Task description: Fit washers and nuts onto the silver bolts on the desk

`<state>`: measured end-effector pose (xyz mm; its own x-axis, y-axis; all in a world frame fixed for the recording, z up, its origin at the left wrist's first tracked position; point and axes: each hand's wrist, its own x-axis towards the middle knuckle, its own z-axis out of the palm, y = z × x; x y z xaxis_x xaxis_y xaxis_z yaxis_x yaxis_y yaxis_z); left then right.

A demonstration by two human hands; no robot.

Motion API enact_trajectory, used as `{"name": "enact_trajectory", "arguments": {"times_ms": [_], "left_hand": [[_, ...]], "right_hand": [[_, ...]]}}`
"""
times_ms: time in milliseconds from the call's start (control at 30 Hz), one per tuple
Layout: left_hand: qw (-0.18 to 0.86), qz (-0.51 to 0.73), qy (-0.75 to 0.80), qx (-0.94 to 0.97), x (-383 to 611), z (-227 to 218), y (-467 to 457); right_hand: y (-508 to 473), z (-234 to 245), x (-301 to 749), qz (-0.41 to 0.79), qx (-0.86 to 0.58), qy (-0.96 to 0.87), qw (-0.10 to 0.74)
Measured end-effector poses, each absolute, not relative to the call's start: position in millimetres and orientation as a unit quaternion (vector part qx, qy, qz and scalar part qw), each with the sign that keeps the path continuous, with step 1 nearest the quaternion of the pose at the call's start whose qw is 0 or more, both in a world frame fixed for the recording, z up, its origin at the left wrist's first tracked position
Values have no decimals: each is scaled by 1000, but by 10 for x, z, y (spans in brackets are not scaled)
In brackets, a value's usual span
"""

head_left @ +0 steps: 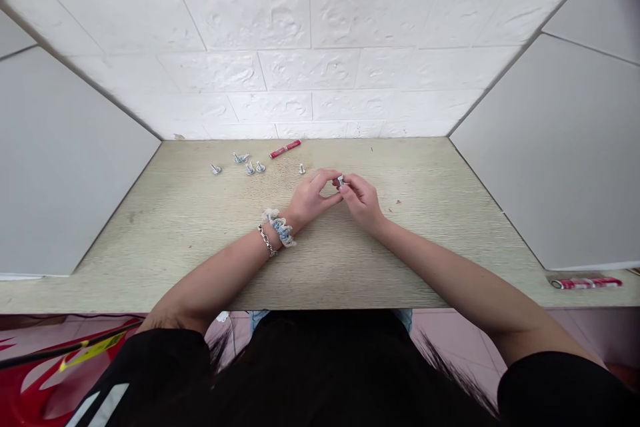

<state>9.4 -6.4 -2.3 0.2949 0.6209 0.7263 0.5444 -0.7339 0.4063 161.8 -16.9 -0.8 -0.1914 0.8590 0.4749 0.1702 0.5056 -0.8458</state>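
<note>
A small silver bolt (341,181) is held up between my two hands, just above the table. My right hand (364,201) is closed, pinching it between thumb and fingers. From the other side, my left hand (311,199) curves its index finger and thumb into a ring whose tips meet at the bolt. Whether a nut or washer sits on it is too small to tell. Just left of my left hand, a single bolt (302,169) stands on its head. Farther left are several more silver bolts with washers, among them a bolt lying tilted (215,169) and an upright bolt (261,167).
A red marker-like tube (285,149) lies near the back of the wooden table (340,267). Another red tube (586,283) rests at the front right edge. Grey panels stand left (65,167) and right (555,160), with a white brick wall (310,73) behind. Brown specks mark the tabletop.
</note>
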Motion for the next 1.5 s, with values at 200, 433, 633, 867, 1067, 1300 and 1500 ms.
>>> {"name": "enact_trajectory", "arguments": {"times_ms": [200, 433, 633, 867, 1067, 1300, 1500], "left_hand": [[-5, 473, 365, 802, 94, -35, -46], [-11, 458, 317, 830, 96, 19, -109], [13, 430, 355, 830, 126, 108, -198], [3, 338, 391, 856, 76, 433, -283], [95, 286, 492, 817, 196, 608, -345], [163, 369, 504, 764, 123, 381, -211], [136, 426, 475, 758, 34, 335, -213]], "right_hand": [[-208, -12, 1603, 409, -374, -638, 534], [-261, -54, 1544, 495, -387, -572, 527], [-237, -62, 1579, 488, -372, -580, 536], [-286, -59, 1553, 514, -277, -628, 514], [-255, -51, 1462, 521, -289, -563, 573], [-181, 86, 1175, 608, -363, -363, 605], [-228, 284, 1228, 674, -358, -334, 553]]}}
